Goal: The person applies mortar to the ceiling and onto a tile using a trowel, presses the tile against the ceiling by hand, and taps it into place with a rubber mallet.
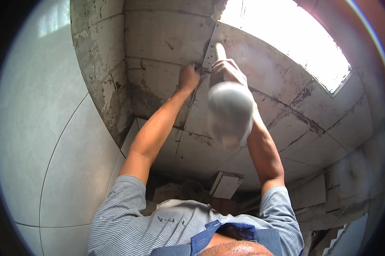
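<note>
My right hand (228, 70) is wrapped round the pale handle of a mallet (231, 109). Its thick, whitish-grey head is smeared by motion and hides part of my right forearm. Raised to the grey block wall (167, 40), my left hand (189, 78) is closed by a vertical joint. A small dark thing (204, 70) shows at its fingers, too unclear to name. The mallet's head stands apart from my left hand, to its right and nearer to me.
Glossy pale tiles (60, 145) cover the wall on my left. A bright window opening (286, 38) is at the upper right. Below lies a small white panel (228, 185), beside a dim round container (192, 189). Loose boards (307, 194) lean at the lower right.
</note>
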The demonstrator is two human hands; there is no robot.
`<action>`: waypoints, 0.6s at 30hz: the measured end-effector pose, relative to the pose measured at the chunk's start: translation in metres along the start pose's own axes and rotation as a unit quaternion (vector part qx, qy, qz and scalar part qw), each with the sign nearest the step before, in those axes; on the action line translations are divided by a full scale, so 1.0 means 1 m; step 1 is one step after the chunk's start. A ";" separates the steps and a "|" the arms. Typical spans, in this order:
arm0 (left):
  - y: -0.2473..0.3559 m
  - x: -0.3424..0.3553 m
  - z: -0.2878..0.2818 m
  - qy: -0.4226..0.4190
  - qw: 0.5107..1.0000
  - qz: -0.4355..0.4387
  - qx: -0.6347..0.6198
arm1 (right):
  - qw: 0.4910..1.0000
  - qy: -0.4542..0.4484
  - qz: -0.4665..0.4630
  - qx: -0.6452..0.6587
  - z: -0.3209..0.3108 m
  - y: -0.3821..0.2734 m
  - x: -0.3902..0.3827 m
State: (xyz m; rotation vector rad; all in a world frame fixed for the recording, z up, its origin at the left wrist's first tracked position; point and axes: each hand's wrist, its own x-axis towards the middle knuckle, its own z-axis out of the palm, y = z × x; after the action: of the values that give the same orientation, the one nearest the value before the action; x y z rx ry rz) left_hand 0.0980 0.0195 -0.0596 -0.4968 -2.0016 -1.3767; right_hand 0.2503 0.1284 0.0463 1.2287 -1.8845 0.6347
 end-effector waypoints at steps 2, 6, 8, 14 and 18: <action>0.004 0.004 -0.005 0.004 1.000 -0.005 -0.013 | 1.000 0.008 0.028 0.000 0.001 0.001 -0.004; -0.003 -0.008 0.005 0.046 0.997 0.058 -0.028 | 0.998 -0.048 -0.033 -0.008 0.004 0.000 -0.022; -0.013 0.005 0.004 0.041 0.998 0.047 -0.019 | 0.999 -0.009 0.026 0.021 0.007 0.007 -0.021; -0.026 0.001 0.015 0.060 0.995 0.075 0.000 | 0.999 -0.020 -0.029 0.017 0.005 0.010 -0.031; -0.024 0.007 0.018 0.003 0.999 0.023 0.033 | 0.997 0.049 0.061 -0.016 0.006 0.010 -0.036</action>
State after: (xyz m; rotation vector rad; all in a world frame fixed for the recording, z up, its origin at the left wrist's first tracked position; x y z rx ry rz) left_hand 0.0722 0.0264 -0.0754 -0.5067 -2.0114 -1.2786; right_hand 0.2472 0.1470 0.0134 1.0496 -1.8911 0.7151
